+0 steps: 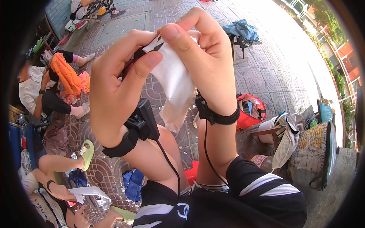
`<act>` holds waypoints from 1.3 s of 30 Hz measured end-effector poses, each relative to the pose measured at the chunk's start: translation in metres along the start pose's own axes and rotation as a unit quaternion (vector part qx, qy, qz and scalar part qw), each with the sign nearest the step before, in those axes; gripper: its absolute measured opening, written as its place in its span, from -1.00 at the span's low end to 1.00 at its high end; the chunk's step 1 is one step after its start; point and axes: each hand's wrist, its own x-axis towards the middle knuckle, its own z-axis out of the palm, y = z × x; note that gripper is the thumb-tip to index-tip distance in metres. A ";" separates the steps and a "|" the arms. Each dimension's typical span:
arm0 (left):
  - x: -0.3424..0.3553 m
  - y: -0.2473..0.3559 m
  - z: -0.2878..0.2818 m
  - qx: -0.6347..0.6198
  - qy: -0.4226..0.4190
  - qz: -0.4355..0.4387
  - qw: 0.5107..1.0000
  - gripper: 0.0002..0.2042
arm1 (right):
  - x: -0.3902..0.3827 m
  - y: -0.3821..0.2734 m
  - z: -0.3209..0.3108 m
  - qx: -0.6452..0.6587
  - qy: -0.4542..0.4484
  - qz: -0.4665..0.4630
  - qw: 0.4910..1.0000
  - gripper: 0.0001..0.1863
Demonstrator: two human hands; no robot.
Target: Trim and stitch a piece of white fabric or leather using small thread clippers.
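Note:
Both my hands are raised in front of me, close together, on a piece of shiny white cloth (173,74). My left hand (119,72) is closed, thumb and fingers pinching the cloth's upper left edge. Something dark, partly hidden by those fingers, shows behind this edge; its kind I cannot make out. My right hand (205,53) is closed too, the thumb pressing on the top of the cloth and the fingers curled behind it. From between the hands the cloth hangs down, its lower end loose above the paving.
At the left, one person handles orange cloth (66,74); another, lower left, holds white cloth (95,193). Blue cloth (240,28) lies on a stool ahead. To my right are a red bag (251,112) and a wicker basket (310,146). Dark blue cloth (133,184) lies on the paving.

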 end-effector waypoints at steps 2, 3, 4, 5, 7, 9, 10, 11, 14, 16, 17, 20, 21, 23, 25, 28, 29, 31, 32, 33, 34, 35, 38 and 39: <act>0.000 0.000 0.000 0.003 0.002 -0.001 1.000 -0.78 | 0.000 0.001 0.000 -0.006 0.000 -0.005 1.000 -0.87; 0.000 -0.001 0.000 0.006 0.005 -0.002 1.000 -0.78 | 0.000 0.001 0.000 -0.012 0.001 -0.009 1.000 -0.87; 0.000 -0.001 0.000 0.006 0.005 -0.002 1.000 -0.78 | 0.000 0.001 0.000 -0.011 0.001 -0.009 1.000 -0.87; 0.000 -0.001 0.001 -0.001 0.012 -0.010 1.000 -0.78 | 0.000 0.000 0.000 -0.018 0.004 -0.005 1.000 -0.87; 0.000 -0.001 0.002 -0.009 0.019 -0.018 1.000 -0.78 | 0.000 0.000 0.000 -0.024 0.007 -0.001 1.000 -0.87; 0.000 -0.001 0.002 -0.008 0.018 -0.020 1.000 -0.78 | 0.000 0.001 0.001 -0.037 0.008 -0.010 0.999 -0.87; 0.000 -0.001 0.001 -0.008 0.018 -0.020 1.000 -0.78 | 0.001 0.001 0.001 -0.036 0.008 -0.010 0.999 -0.87; 0.000 -0.001 0.001 0.002 0.017 -0.018 1.000 -0.79 | 0.001 0.002 0.001 -0.042 0.006 -0.019 0.999 -0.87; 0.000 0.005 -0.003 0.007 -0.005 -0.042 0.999 -0.78 | 0.000 0.002 0.002 -0.024 0.006 -0.018 1.000 -0.86; -0.001 0.003 -0.001 -0.001 -0.027 -0.068 0.997 -0.77 | -0.001 0.000 0.000 -0.004 0.010 -0.009 1.000 -0.86; -0.004 0.002 -0.003 0.002 -0.021 -0.067 0.998 -0.77 | -0.001 -0.002 0.001 -0.005 0.010 -0.005 1.000 -0.86; -0.003 0.005 -0.003 -0.014 -0.025 -0.043 0.999 -0.77 | -0.001 -0.003 0.004 -0.005 0.012 -0.003 1.000 -0.86; -0.002 0.007 -0.002 -0.034 -0.036 -0.019 0.999 -0.78 | -0.001 -0.003 0.004 -0.005 0.013 -0.007 1.000 -0.86; -0.001 0.001 -0.003 -0.032 -0.048 -0.010 0.998 -0.78 | 0.000 0.001 0.003 -0.017 0.017 -0.022 0.999 -0.86; 0.000 -0.005 -0.001 -0.030 -0.059 -0.001 0.998 -0.78 | 0.000 0.002 0.001 -0.030 0.020 -0.037 0.999 -0.85; 0.001 -0.009 0.001 -0.052 -0.057 -0.009 0.997 -0.77 | 0.000 0.000 0.000 -0.036 0.014 -0.020 0.999 -0.85; 0.001 -0.009 0.001 -0.053 -0.058 -0.018 0.997 -0.77 | 0.000 0.000 0.000 -0.034 0.015 -0.022 0.999 -0.85; 0.001 -0.009 0.001 -0.054 -0.059 -0.026 0.996 -0.77 | 0.000 -0.001 0.001 -0.030 0.016 -0.025 0.999 -0.85; 0.001 -0.010 0.002 -0.052 -0.053 -0.019 0.997 -0.77 | 0.000 -0.002 0.001 -0.022 0.027 -0.016 0.999 -0.84; 0.001 -0.011 0.003 -0.050 -0.046 -0.011 0.998 -0.76 | -0.001 -0.003 0.002 -0.014 0.037 -0.008 0.999 -0.82; 0.002 -0.010 0.003 -0.051 -0.046 -0.011 0.998 -0.76 | -0.001 -0.004 0.003 -0.014 0.038 -0.007 0.999 -0.82; 0.002 -0.008 0.004 -0.043 -0.037 -0.016 0.998 -0.76 | -0.001 -0.005 0.004 -0.005 0.056 0.006 0.998 -0.81; 0.003 -0.009 0.004 -0.014 -0.026 -0.026 0.999 -0.77 | 0.001 -0.003 0.000 0.020 0.083 0.022 0.996 -0.80; 0.004 -0.010 0.005 0.006 -0.024 -0.031 0.999 -0.78 | 0.001 -0.002 -0.002 0.036 0.092 0.024 0.995 -0.79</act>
